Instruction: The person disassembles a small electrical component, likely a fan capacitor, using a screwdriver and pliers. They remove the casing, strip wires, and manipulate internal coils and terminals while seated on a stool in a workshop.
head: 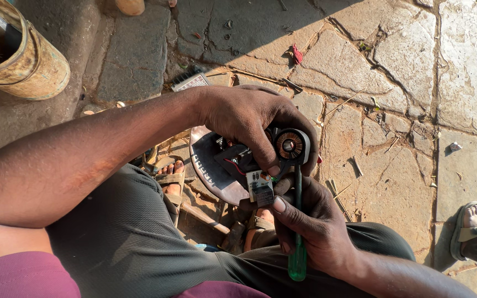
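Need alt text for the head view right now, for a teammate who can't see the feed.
Seen from above, a seated person's left hand grips a round circuit board carrying a copper-wound toroid coil, while the right hand holds a green-handled screwdriver upright against it. Below lie cracked stone paving, sandalled feet, and a worn bucket at upper left.

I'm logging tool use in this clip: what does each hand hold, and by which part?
The right hand holds a green-handled screwdriver by its handle. The left hand has its grip over the top of a round electrical assembly, by its copper coil.
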{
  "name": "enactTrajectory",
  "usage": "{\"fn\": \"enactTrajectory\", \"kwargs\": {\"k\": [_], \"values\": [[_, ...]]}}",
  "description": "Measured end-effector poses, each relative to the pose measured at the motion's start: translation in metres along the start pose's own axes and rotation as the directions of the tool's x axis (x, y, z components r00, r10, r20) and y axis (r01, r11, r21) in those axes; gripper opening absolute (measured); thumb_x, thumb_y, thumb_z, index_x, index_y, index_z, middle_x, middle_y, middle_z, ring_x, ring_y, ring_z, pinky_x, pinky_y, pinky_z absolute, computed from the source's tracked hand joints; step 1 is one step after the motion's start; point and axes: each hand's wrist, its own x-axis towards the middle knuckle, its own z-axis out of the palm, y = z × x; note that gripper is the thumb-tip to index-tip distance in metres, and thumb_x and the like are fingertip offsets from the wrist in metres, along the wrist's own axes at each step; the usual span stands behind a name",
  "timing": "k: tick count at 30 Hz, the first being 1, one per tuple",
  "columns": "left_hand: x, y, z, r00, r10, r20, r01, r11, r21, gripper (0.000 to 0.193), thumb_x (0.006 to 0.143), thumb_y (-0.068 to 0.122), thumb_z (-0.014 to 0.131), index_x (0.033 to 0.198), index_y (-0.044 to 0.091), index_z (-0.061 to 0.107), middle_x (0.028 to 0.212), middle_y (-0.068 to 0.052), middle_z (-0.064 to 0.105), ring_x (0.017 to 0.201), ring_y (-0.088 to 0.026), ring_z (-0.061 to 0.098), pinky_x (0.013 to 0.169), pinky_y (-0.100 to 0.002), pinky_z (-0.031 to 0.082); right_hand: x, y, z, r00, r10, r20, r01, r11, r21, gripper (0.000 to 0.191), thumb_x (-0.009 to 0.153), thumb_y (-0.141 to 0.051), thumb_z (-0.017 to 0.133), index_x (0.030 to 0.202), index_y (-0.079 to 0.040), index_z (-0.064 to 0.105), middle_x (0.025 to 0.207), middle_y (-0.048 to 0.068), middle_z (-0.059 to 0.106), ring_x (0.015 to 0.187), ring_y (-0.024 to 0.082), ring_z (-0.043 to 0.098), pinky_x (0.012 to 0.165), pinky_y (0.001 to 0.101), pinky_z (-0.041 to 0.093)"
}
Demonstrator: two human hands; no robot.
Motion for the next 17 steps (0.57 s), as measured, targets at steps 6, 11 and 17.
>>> {"fn": "enactTrajectory", "kwargs": {"k": [6,11,17], "values": [[-0.0040,-0.0039,-0.0022,1.000,-0.006,-0.002,0.006,1.000,-0.006,0.047,0.077,0.001,0.082,0.123,0.004,0.071,0.113,-0.006,0.076,0.102,-0.015,0.073,0.095,-0.031,0.063,0.0029,0.0030,0.0001,0.999,0.001,0.033,-0.002,1.000,0.025,0.022,0.094,-0.009,0.068,0.109,0.002,0.056,0.067,0.009,0.059,0.041,0.015,0.055,0.035,0.0271,0.043],[-0.0044,-0.0053,-0.0036,1.000,0.003,-0.004,-0.003,1.000,0.008,0.047,0.077,0.002,0.082,0.123,0.004,0.071,0.114,-0.006,0.076,0.103,-0.014,0.073,0.097,-0.031,0.062,0.0057,0.0027,-0.0004,1.000,0.007,0.023,-0.008,1.000,0.014,0.023,0.093,-0.009,0.068,0.109,0.001,0.056,0.067,0.009,0.060,0.041,0.015,0.055,0.035,0.0275,0.043],[-0.0041,-0.0068,-0.0051,1.000,0.006,-0.006,-0.005,1.000,0.018,0.048,0.077,0.003,0.083,0.124,0.004,0.071,0.114,-0.007,0.077,0.103,-0.014,0.073,0.097,-0.031,0.062,0.0069,0.0032,-0.0020,1.000,0.007,0.027,-0.008,1.000,0.007,0.023,0.094,-0.009,0.068,0.109,0.002,0.057,0.070,0.010,0.061,0.042,0.015,0.054,0.036,0.0275,0.044]]}}
